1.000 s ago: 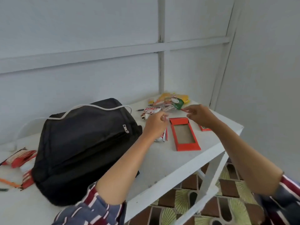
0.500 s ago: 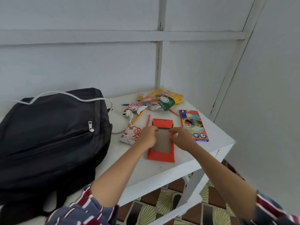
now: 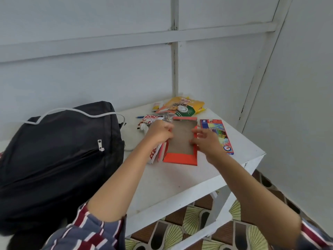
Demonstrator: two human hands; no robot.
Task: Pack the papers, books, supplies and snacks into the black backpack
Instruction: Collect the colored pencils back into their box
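Note:
The black backpack (image 3: 54, 150) lies zipped on the left of the white table (image 3: 171, 186). An open orange cardboard tray (image 3: 180, 157) sits in the middle, its far end tipped up a little. My left hand (image 3: 158, 132) grips its left edge and my right hand (image 3: 205, 139) pinches its right edge. A pink pencil (image 3: 161, 151) and a red-and-white snack packet (image 3: 152, 156) lie under my left wrist. A coloured-pencil box (image 3: 219, 134) lies right of the tray. Yellow and green snack bags (image 3: 183, 106) are piled at the back corner.
A white cable (image 3: 72, 110) runs over the backpack to a plug (image 3: 142, 127). Another red-and-white packet (image 3: 150, 119) and a blue pen (image 3: 139, 116) lie behind my left hand. The table's front and right edges drop to a patterned floor (image 3: 180, 230).
Both hands came down from the snack pile onto the orange tray and now hold its side edges. The view has swung right and moved closer.

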